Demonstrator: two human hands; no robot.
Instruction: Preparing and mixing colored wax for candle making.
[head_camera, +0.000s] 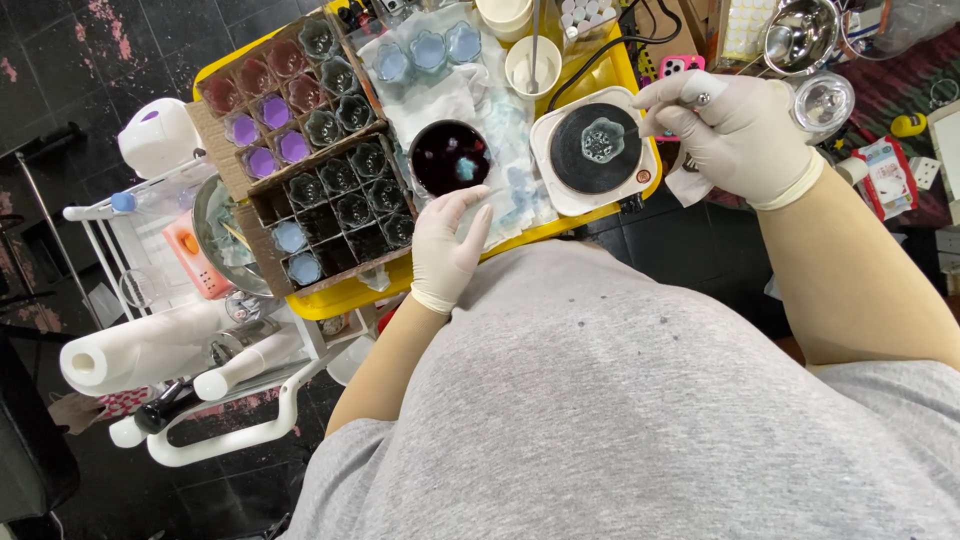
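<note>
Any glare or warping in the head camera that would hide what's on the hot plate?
Head view: wide-angle bending at the edges; even light, soft shadows. The hot plate is sharp, the pale mould on it readable. Glare only on the glass cup and steel bowl beyond the right hand.

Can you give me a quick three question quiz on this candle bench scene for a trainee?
1. True or false: the right hand holds a thin metal tool over the small glass cup on the round black hotplate.
2. What does the left hand rest beside? A) the paper towel roll B) the dark bowl C) the metal mixing bowl
3. Fill in: the cardboard dividers hold rows of small glass ____.

Key:
1. True; the tool's tip reaches toward the cup.
2. B; its fingertips lie at the bowl's near edge on the yellow tray.
3. Cups; some hold purple, some pale blue, many look dark or unfilled.
</note>
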